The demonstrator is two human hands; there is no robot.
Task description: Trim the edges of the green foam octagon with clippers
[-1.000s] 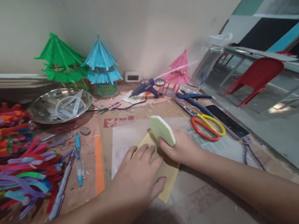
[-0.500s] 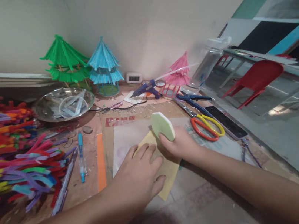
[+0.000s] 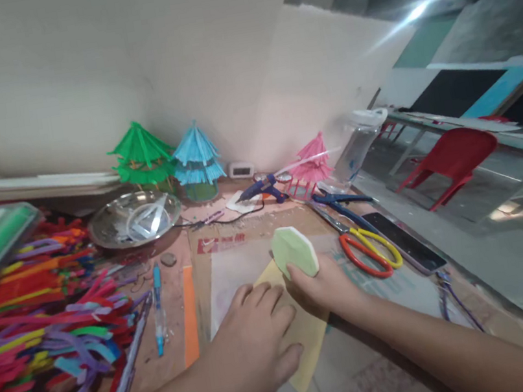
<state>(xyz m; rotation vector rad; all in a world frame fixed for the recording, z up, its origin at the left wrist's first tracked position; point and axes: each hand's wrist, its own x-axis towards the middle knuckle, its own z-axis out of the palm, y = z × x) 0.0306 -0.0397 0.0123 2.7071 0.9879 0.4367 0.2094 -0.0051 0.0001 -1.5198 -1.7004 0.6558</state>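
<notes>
Upright on the yellow sheet of sandpaper (image 3: 306, 333), a pale green octagonal foam block (image 3: 293, 251) is pinched by the right hand (image 3: 327, 288), fingers clamped on its lower edge. Just beside it the left hand (image 3: 253, 338) lies flat, fingers spread, pressing the sheet to the counter (image 3: 229, 240). Red-and-yellow-handled scissors (image 3: 371, 252) lie near the right hand, bright pipe cleaners (image 3: 40, 327) far left
</notes>
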